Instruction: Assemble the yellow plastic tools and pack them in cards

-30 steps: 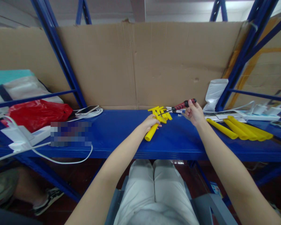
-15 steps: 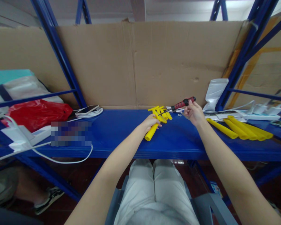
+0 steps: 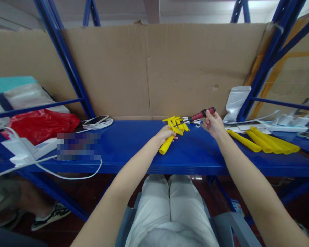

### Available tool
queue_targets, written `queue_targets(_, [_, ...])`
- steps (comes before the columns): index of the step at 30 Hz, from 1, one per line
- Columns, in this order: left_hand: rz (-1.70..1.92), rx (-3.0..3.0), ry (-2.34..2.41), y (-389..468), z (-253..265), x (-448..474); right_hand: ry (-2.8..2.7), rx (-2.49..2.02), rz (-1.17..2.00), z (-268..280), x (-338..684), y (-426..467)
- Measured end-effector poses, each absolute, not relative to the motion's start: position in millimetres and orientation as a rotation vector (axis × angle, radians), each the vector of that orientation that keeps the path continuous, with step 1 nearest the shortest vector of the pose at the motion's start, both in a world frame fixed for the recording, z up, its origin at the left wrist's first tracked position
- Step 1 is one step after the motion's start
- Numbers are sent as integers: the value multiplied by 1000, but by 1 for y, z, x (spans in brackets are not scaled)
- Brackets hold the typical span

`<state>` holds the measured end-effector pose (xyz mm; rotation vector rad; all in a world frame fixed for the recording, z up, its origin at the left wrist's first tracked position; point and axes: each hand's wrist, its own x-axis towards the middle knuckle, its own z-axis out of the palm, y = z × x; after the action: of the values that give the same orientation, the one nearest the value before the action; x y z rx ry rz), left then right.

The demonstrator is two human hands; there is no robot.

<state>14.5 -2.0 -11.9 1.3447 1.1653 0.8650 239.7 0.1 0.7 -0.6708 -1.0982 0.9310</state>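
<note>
My left hand [image 3: 167, 134] is closed round a yellow tube-like handle [image 3: 166, 146], whose open round end points toward me. In my right hand [image 3: 212, 123] is a red and black screwdriver [image 3: 201, 114], gripped at its handle by the fingers. Its dark shaft slants down to the left, and the tip reaches the yellow part at my left hand; whether it sits in a screw is too small to tell. Just beyond lie several yellow T-shaped pieces [image 3: 185, 127]. Tiny metal bits, perhaps screws [image 3: 197, 126], rest on the blue shelf [image 3: 123, 145] between my hands.
Several yellow tubes [image 3: 270, 142] lie at the right beside a white power strip [image 3: 285, 127]. A phone [image 3: 96, 120] with coiled white cable, a red bag [image 3: 43, 125] and white chargers occupy the left. Cardboard [image 3: 149, 72] backs the shelf. Another person's leg and shoe [image 3: 51, 215] show below left.
The screwdriver's handle has turned slightly and my right fingers have shifted on it. My left hand and the yellow handle stay put. The other person's foot has moved a little left.
</note>
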Motion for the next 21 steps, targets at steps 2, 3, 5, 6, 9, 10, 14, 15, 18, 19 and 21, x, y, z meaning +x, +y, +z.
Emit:
queue_targets(2, [865, 1339, 1154, -3, -12, 15, -1098, -670, 930, 1, 240, 1])
queue_targets(3, [865, 1335, 1154, -3, -12, 15, -1094, -672, 930, 1, 240, 1])
queue_targets(5, [867, 1328, 1164, -4, -11, 15, -1082, -683, 935, 1, 239, 1])
queue_targets(6, [868, 1325, 1169, -5, -11, 16, -1076, -692, 941, 1, 239, 1])
queue_targets(9, [875, 1314, 1178, -7, -9, 17, -1053, -724, 960, 1, 239, 0])
queue_targets(10, [874, 1311, 1181, -8, -9, 17, -1040, -735, 965, 1, 238, 0])
queue_targets(14, [880, 1322, 1185, -10, -7, 17, -980, -794, 988, 3, 237, -2])
queue_targets(15, [883, 1327, 1182, -10, -7, 17, -964, -808, 992, 3, 236, -2])
queue_targets(18, [886, 1343, 1179, -9, -8, 17, -920, -832, 995, 3, 236, -2])
queue_targets(19, [885, 1349, 1177, -8, -8, 17, -908, -834, 993, 3, 236, -1])
queue_targets(21, [883, 1359, 1173, -7, -9, 17, -892, -834, 986, 3, 236, 0])
